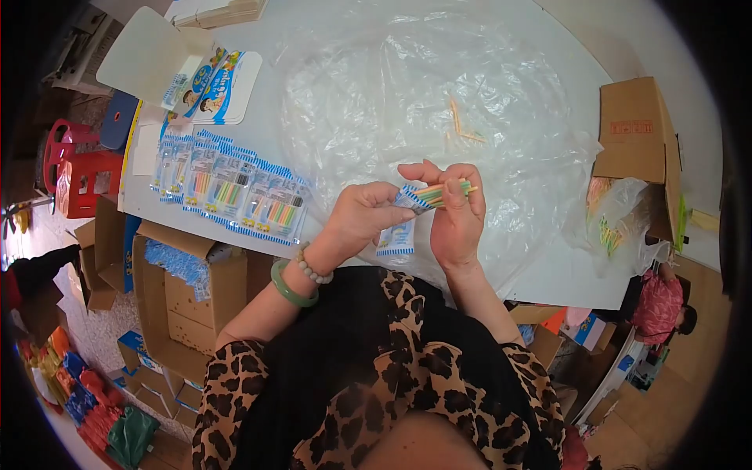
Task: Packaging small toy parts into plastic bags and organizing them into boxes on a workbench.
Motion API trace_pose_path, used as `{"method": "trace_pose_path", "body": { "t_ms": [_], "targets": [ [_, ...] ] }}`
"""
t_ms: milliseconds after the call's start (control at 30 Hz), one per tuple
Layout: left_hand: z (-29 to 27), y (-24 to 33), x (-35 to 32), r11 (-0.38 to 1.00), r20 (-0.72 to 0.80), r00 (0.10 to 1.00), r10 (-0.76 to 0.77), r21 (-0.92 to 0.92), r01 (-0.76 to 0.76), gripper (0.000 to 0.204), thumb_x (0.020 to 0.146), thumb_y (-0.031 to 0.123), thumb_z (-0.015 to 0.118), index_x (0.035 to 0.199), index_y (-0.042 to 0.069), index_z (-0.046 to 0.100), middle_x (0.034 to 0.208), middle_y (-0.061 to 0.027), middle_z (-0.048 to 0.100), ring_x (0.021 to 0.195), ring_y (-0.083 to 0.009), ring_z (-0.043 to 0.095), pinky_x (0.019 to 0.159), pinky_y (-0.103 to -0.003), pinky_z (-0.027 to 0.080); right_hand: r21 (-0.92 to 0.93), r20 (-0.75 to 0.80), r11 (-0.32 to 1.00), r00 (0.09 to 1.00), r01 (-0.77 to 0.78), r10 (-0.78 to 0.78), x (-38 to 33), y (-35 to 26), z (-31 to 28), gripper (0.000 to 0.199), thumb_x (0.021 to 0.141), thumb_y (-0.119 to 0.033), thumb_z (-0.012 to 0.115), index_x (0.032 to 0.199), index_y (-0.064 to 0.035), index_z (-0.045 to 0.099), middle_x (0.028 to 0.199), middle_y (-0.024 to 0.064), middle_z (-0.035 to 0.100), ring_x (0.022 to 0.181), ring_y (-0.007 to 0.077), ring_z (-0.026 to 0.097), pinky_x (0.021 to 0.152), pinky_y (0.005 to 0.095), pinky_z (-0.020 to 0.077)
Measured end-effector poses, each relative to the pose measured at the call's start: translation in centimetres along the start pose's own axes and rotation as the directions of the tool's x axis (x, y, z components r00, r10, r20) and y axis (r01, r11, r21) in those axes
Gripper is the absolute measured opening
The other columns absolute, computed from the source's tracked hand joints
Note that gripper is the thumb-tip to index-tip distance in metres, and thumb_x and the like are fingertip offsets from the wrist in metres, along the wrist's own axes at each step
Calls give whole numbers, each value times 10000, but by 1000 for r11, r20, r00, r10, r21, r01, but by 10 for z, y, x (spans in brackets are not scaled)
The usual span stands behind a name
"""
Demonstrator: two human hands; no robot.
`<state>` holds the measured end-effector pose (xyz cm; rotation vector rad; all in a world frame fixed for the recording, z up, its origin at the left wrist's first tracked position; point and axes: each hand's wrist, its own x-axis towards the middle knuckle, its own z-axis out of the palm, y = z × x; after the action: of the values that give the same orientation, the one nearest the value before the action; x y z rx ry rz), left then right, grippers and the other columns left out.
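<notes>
My left hand (362,218) pinches a small clear packet (412,199) with blue-and-white print by its edge. Closed around a bunch of thin coloured sticks (456,190), in orange, green and yellow, is my right hand (457,231). The left ends of the sticks meet the packet's mouth; how far they reach inside is hidden. Another blue-and-white packet (395,240) lies just below my hands on the plastic sheet (352,94). A few loose sticks (457,116) rest on the sheet beyond my right hand.
Overlapping filled packets (235,188) spread across the table's left side, below an open white box (141,55). A cardboard box (634,129) stands at the right, beside a clear bag of sticks (615,223). Another carton (180,313) sits lower left. One person (659,305) is at far right.
</notes>
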<state>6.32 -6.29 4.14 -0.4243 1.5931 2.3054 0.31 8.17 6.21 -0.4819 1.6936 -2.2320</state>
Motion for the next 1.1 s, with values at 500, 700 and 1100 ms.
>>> {"method": "trace_pose_path", "body": {
  "t_ms": [500, 700, 1100],
  "targets": [
    [0, -11, -3, 979, 35, 989, 147, 140, -150, 130, 803, 66, 694, 905, -15, 681, 693, 40, 570, 619, -13, 479, 526, -179, 381, 125, -77, 962, 965, -242, 253, 3, -5, -4, 179, 971, -236, 451, 917, -66, 456, 982, 257, 639, 922, 237, 619, 832, 324, 469],
    [2, -14, 4, 982, 10, 984, 179, 56, -180, 120, 809, 82, 680, 880, -14, 675, 664, 38, 545, 597, -12, 458, 516, -189, 370, 157, 15, 939, 952, -304, 306, 6, 0, -8, 210, 970, -261, 472, 918, -58, 468, 1006, 193, 649, 879, 177, 595, 832, 298, 461],
    [4, -21, 16, 840, 21, 885, 465, 307, -448, 180, 796, 174, 648, 877, 13, 652, 784, -122, 619, 718, -219, 575, 661, -336, 456, -334, -27, 938, 996, -89, 85, 11, 5, -14, 228, 939, -179, 464, 821, 1, 540, 867, 129, 628, 844, 221, 609, 815, 345, 465]
  ]
}}
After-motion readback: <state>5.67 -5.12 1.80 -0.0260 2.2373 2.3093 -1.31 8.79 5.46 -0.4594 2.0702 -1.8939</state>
